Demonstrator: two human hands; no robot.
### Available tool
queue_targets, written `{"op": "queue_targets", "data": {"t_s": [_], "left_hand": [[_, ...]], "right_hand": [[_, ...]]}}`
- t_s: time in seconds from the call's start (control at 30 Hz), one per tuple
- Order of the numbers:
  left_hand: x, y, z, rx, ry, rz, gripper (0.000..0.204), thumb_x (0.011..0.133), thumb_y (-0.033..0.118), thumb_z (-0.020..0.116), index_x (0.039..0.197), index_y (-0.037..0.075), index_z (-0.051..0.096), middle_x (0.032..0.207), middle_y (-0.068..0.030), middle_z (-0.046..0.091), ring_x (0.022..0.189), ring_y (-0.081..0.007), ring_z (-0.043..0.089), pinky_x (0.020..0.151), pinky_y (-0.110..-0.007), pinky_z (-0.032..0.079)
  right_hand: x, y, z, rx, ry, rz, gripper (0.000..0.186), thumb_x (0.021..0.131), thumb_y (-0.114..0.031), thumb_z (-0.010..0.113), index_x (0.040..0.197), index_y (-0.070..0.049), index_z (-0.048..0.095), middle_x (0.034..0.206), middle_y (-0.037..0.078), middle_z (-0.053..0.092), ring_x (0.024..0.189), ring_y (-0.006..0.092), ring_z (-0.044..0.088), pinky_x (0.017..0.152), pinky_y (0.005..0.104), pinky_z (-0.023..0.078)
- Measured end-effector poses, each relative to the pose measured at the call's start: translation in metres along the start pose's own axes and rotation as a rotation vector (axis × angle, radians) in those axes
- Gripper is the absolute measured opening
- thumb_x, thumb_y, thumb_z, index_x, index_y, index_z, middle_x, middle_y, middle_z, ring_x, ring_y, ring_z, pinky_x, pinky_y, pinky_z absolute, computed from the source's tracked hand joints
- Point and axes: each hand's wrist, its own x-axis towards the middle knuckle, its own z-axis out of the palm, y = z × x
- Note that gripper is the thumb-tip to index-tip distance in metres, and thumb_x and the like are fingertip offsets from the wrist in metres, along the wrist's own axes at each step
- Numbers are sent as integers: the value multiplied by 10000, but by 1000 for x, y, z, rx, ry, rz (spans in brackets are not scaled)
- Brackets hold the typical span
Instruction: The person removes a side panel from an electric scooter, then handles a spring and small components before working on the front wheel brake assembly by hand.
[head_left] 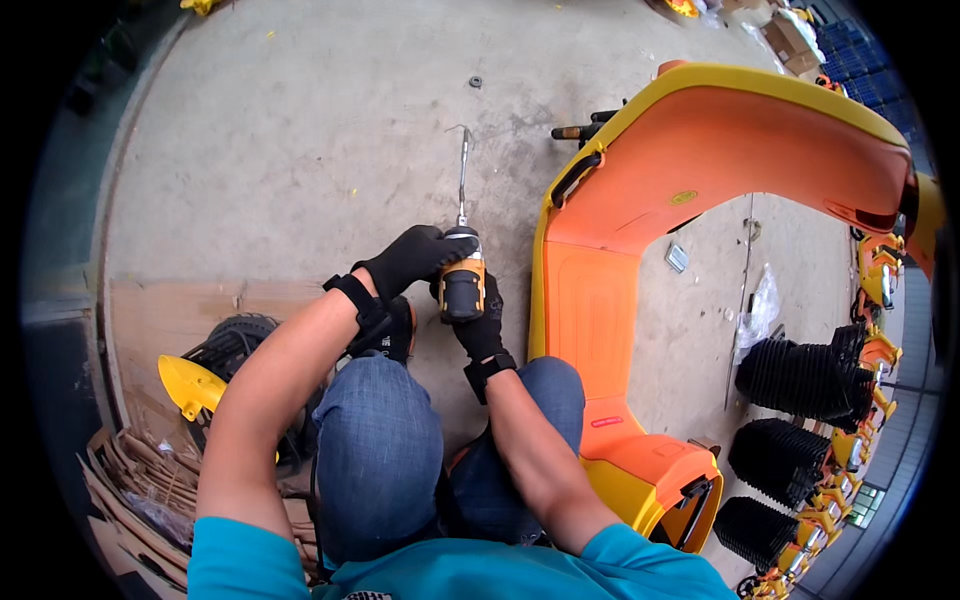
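A cordless impact driver, orange and black, is held between my knees and the concrete floor, its nose pointing away from me. A long thin metal rod extends from its chuck, with a slight bend along it. My right hand, in a black glove, is closed on the tool's handle, which is mostly hidden below the body. My left hand, also gloved in black, grips the front of the tool by the chuck, with the thumb and fingers partly over it. To the right stands an orange and yellow scooter body.
A yellow fender and a black tire lie at my left, near stacked cardboard strips. Stacks of black parts and more yellow scooters line the right. A small ring lies on the floor ahead.
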Motion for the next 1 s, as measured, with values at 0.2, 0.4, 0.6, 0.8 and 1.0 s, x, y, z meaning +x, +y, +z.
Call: {"op": "queue_targets", "data": {"t_s": [0.2, 0.4, 0.6, 0.8, 1.0], "left_hand": [[19, -35, -9, 171, 9, 1, 469, 805, 391, 674, 892, -65, 610, 769, -104, 616, 690, -153, 594, 612, -291, 492], [14, -51, -13, 389, -17, 43, 498, 755, 409, 684, 876, -66, 601, 807, -153, 626, 724, -190, 592, 647, -323, 472], [-1, -30, -20, 430, -36, -10, 574, 742, 484, 667, 866, -73, 599, 781, -174, 620, 716, -214, 594, 640, -340, 467], [27, -32, -31, 462, -199, 35, 427, 723, 326, 669, 884, -65, 616, 702, -159, 614, 652, -218, 611, 575, -345, 472], [9, -60, -76, 396, -101, 402, 224, 855, 161, 570, 953, -28, 640, 698, -104, 627, 583, -178, 618, 530, -282, 495]], "right_hand": [[-9, -10, -7, -579, -150, -12, 309, 761, -116, 639, 1062, -67, 589, 1005, 174, 620, 946, 345, 586, 803, 428, 474], [-18, 3, -16, -330, -190, -4, 375, 790, -54, 611, 1163, -46, 567, 1061, 160, 639, 978, 247, 623, 816, 334, 486], [-12, -70, -32, -180, -73, 250, 443, 870, -142, 564, 1287, -19, 480, 1059, 155, 626, 855, 200, 635, 736, 307, 501], [6, -96, -17, -246, -19, 257, 650, 851, -299, 658, 1355, 11, 389, 1211, 219, 536, 1073, 266, 564, 827, 343, 490], [-1, -119, -17, -383, -65, 428, 715, 814, -337, 688, 1353, 13, 374, 1199, 233, 540, 1049, 319, 564, 850, 377, 478]]}}
